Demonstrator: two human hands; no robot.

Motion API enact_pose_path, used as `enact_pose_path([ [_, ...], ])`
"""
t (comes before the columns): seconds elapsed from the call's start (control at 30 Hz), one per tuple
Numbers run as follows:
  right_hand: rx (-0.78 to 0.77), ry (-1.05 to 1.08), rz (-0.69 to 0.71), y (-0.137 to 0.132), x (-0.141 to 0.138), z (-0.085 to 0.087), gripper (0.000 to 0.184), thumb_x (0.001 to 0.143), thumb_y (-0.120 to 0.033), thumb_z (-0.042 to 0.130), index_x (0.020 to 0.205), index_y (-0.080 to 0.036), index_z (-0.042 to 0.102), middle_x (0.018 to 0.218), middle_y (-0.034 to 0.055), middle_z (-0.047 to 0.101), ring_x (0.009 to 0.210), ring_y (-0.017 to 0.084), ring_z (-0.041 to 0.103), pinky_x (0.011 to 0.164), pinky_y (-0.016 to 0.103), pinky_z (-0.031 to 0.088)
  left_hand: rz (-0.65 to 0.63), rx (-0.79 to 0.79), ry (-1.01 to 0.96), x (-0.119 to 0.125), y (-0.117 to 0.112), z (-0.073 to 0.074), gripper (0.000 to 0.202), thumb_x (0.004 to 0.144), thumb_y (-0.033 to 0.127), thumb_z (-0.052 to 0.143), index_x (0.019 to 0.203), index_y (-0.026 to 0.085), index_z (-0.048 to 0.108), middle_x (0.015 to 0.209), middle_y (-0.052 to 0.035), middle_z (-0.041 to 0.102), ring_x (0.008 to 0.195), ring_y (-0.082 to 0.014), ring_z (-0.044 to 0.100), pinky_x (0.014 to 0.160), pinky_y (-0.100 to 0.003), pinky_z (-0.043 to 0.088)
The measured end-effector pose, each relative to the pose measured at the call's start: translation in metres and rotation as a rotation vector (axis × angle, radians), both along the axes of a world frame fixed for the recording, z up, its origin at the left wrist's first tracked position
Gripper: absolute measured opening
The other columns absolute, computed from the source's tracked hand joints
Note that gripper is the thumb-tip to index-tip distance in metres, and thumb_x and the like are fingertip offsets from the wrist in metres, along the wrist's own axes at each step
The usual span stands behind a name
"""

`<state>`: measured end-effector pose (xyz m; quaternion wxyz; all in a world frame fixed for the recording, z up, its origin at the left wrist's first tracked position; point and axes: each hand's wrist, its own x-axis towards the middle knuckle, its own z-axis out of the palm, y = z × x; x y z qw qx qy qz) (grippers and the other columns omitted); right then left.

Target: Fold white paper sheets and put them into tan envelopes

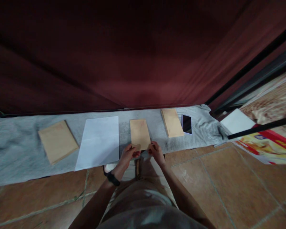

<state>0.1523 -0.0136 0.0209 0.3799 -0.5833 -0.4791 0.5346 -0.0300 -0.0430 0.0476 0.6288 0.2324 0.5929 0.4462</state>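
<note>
A single brown envelope [140, 133] lies in front of me on a long grey cloth [154, 122]. My left hand [129, 152] pinches its near left corner. At the near right corner, the fingers of my right hand [155, 150] are closed on the same envelope. Left of it rests a large sheet of white paper [98, 140]. A stack of brown envelopes [58, 140] sits farther left, turned at an angle. Another stack of brown envelopes [172, 123] stands to the right.
A dark phone [187, 124] lies beside the right stack. Behind the cloth hangs a dark red curtain [133, 73]. Dark metal bars [255, 63], a white sheet [237, 121] and a red and yellow printed box [269, 146] are at the right. Brown floor tiles [205, 181] lie below.
</note>
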Motion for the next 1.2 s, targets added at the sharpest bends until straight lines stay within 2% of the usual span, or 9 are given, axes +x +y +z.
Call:
enact_pose_path([
  [0.13,0.428,-0.318,0.117,-0.013,0.002,0.017,0.041,0.096,-0.029,0.057,0.136,-0.021,0.059,0.126,0.0134,0.064,0.118,0.027,0.061,0.105,0.047,0.051,0.046,0.090,0.079,0.004,0.006,0.014,0.042,0.072,0.043,0.075,0.102,0.015,0.066,0.070,-0.0025,0.074,0.055,-0.0150,0.067,0.052,-0.023,0.051],
  [0.2,0.595,-0.492,0.239,-0.018,-0.001,0.026,0.044,0.098,-0.024,0.055,0.142,-0.023,0.055,0.133,0.0140,0.061,0.124,0.027,0.058,0.107,0.046,0.052,0.054,0.125,0.139,0.009,0.011,0.021,0.045,0.072,0.044,0.075,0.105,0.016,0.066,0.067,-0.0006,0.072,0.052,-0.0150,0.065,0.050,-0.024,0.050],
  [0.3,0.648,-0.628,0.241,-0.018,-0.003,0.035,0.041,0.099,-0.016,0.050,0.139,-0.021,0.059,0.127,0.0146,0.065,0.118,0.027,0.062,0.103,0.042,0.054,0.000,0.207,0.172,0.020,0.016,0.033,0.056,0.071,0.051,0.078,0.113,0.016,0.066,0.066,0.0001,0.071,0.053,-0.0161,0.065,0.050,-0.025,0.050],
  [0.43,0.539,-0.474,0.070,-0.004,0.003,0.040,0.033,0.100,-0.017,0.045,0.123,-0.022,0.069,0.113,0.0119,0.071,0.104,0.023,0.067,0.093,0.035,0.057,-0.026,0.288,0.134,0.028,0.019,0.040,0.074,0.069,0.064,0.080,0.124,0.017,0.065,0.083,-0.0055,0.075,0.074,-0.0218,0.072,0.064,-0.029,0.057],
  [0.57,0.264,0.039,-0.205,0.011,0.010,0.043,0.028,0.095,-0.043,0.055,0.096,-0.021,0.073,0.085,0.0045,0.071,0.074,0.019,0.066,0.063,0.028,0.058,0.032,0.121,0.092,0.030,0.023,0.031,0.077,0.061,0.065,0.086,0.118,0.017,0.067,0.094,-0.0084,0.075,0.088,-0.0250,0.073,0.068,-0.031,0.059],
  [0.73,0.031,0.510,-0.231,0.005,0.008,0.036,0.033,0.075,-0.051,0.076,0.083,-0.020,0.070,0.071,-0.0008,0.067,0.059,0.013,0.058,0.056,0.024,0.051,-0.102,0.005,-0.147,0.045,0.026,0.022,0.061,0.062,0.052,0.090,0.107,0.015,0.069,0.100,-0.0114,0.077,0.090,-0.0257,0.075,0.081,-0.038,0.061],
  [0.93,-0.076,0.620,-0.323,-0.006,0.020,0.018,0.045,0.065,-0.049,0.084,0.097,-0.021,0.069,0.072,-0.0026,0.067,0.058,0.014,0.060,0.055,0.027,0.054,-0.164,0.089,-0.012,0.066,0.037,0.014,0.055,0.057,0.047,0.088,0.100,0.017,0.071,0.093,-0.0073,0.077,0.077,-0.0203,0.072,0.066,-0.028,0.055],
  [1.03,-0.080,0.604,-0.337,0.002,0.043,0.017,0.046,0.066,-0.055,0.082,0.090,-0.020,0.066,0.065,-0.0035,0.064,0.053,0.013,0.059,0.053,0.026,0.054,-0.259,0.140,0.090,0.076,0.050,0.017,0.047,0.061,0.050,0.084,0.091,0.017,0.071,0.078,-0.0049,0.074,0.066,-0.0164,0.067,0.060,-0.025,0.050],
  [1.2,-0.095,0.542,-0.524,0.033,0.087,0.017,0.045,0.062,-0.054,0.085,0.077,-0.020,0.059,0.058,-0.0031,0.063,0.050,0.013,0.060,0.051,0.026,0.055,-0.306,0.182,0.147,0.085,0.065,0.017,0.054,0.063,0.059,0.081,0.097,0.019,0.069,0.083,-0.0070,0.075,0.078,-0.0213,0.072,0.071,-0.031,0.056],
])
